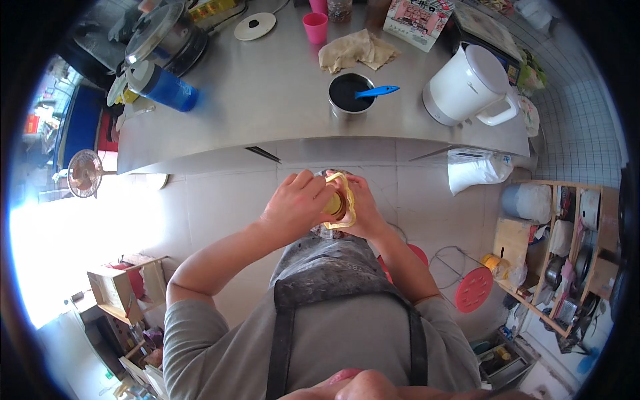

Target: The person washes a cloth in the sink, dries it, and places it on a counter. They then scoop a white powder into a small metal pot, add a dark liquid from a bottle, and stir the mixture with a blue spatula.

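Observation:
Before my waist, both hands hold a yellow-rimmed container [353, 205], off the counter and tilted; its exact kind is unclear. My left hand [301, 202] has its fingers at the left side, over the opening, by a round yellow part [334, 204]. Around the right side and back curls my right hand [367, 207], its fingers partly hidden by the rim. Beyond them, on the steel counter [260, 110], stands a metal cup [345, 112] of dark liquid with a blue-handled utensil [377, 91] leaning in it. A beige cloth [350, 50] lies crumpled behind the cup.
A white electric kettle [465, 85] stands at the counter's right, a blue bottle [170, 90] lies at the left near a lidded pot [160, 40]. A pink cup [315, 27] is at the back. Red stools [473, 290] and a wooden shelf rack [545, 250] stand at the right.

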The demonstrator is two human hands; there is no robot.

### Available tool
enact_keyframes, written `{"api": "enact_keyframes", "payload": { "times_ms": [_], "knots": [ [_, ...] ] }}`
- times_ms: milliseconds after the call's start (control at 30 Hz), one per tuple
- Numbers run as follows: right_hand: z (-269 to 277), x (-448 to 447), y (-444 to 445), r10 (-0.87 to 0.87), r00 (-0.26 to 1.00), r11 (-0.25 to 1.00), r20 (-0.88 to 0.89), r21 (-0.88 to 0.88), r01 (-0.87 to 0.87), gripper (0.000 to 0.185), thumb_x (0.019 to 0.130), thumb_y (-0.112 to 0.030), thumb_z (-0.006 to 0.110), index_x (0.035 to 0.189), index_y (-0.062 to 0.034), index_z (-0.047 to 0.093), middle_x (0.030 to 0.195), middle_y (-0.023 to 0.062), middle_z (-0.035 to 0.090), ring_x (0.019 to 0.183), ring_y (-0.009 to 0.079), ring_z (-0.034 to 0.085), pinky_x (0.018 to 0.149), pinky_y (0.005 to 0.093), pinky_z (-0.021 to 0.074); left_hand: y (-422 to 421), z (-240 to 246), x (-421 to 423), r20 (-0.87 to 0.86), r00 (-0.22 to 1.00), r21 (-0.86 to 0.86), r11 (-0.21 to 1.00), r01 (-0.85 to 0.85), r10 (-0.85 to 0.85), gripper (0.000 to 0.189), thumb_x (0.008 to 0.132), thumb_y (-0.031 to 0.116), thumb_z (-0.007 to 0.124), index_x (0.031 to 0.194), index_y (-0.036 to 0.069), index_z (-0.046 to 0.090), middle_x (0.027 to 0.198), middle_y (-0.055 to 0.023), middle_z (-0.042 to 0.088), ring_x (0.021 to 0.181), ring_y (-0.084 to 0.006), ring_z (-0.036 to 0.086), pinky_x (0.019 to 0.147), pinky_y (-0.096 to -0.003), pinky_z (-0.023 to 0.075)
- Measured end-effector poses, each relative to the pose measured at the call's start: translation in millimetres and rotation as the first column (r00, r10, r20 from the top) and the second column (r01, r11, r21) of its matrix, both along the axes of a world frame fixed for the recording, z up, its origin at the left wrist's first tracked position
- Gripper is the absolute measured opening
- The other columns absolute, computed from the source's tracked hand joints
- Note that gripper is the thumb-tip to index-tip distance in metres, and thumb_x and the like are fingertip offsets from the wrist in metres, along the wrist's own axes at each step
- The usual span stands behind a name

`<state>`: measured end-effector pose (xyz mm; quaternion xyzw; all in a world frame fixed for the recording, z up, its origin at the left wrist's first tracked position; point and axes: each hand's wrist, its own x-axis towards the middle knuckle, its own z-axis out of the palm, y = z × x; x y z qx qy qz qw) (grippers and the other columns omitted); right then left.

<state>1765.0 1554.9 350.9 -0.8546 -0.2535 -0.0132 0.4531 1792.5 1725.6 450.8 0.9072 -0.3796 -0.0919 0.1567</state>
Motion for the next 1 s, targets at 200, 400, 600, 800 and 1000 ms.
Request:
{"api": "enact_keyframes", "payload": {
  "times_ms": [200,400,600,800,1000],
  "knots": [
    [7,-8,31,-0.019,1.0,1.0,0.003,0.012,0.019,0.079,0.06,-0.035,0.08,0.125,-0.0107,0.043,0.124,0.0069,0.053,0.111,0.0233,0.052,0.098,0.0389,0.0305,49,1,17,-0.032,0.946,-0.206,0.928,0.31,-0.323,0.046,0.067,0.015,0.073,0.111,0.009,0.06,0.113,-0.0055,0.056,0.107,-0.0263,0.049,0.091,-0.0389,0.0406],
    [12,-12,66,-0.092,0.996,0.988,-0.014,0.122,0.093,0.078,0.058,-0.033,0.081,0.122,-0.0102,0.044,0.125,0.0077,0.053,0.112,0.0232,0.052,0.099,0.0385,0.0293,70,6,-11,-0.148,0.987,-0.246,0.964,-0.104,0.069,0.045,0.065,0.018,0.077,0.106,0.007,0.06,0.108,-0.0086,0.056,0.104,-0.0283,0.051,0.089,-0.04,0.0423],
    [12,-13,93,-0.007,0.993,0.995,-0.116,0.098,0.018,0.075,0.058,-0.033,0.081,0.121,-0.0118,0.045,0.125,0.0078,0.053,0.114,0.0228,0.051,0.099,0.0385,0.0286,103,6,3,0.057,0.958,-0.198,0.937,0.287,-0.281,0.042,0.068,0.021,0.074,0.105,0.007,0.06,0.095,-0.0095,0.053,0.094,-0.0275,0.053,0.083,-0.0378,0.0451],
    [1,-6,115,0.043,0.998,0.994,-0.052,0.104,-0.038,0.077,0.058,-0.033,0.08,0.123,-0.0124,0.045,0.126,0.0073,0.051,0.116,0.0216,0.049,0.101,0.038,0.027,116,2,-16,-0.036,0.99,-0.089,0.987,-0.136,0.133,0.04,0.071,0.024,0.071,0.104,0.005,0.058,0.092,-0.0099,0.053,0.093,-0.0258,0.054,0.079,-0.0354,0.0476],
    [-8,-2,126,0.152,0.985,0.977,-0.078,0.163,-0.138,0.077,0.059,-0.035,0.08,0.124,-0.0112,0.045,0.124,0.0064,0.053,0.114,0.0224,0.05,0.1,0.0381,0.0293,131,-16,-11,0.096,0.989,-0.063,0.991,0.121,-0.115,0.037,0.069,0.026,0.07,0.094,0.003,0.056,0.094,-0.0078,0.053,0.089,-0.0228,0.055,0.071,-0.0323,0.0502]
  ]
}}
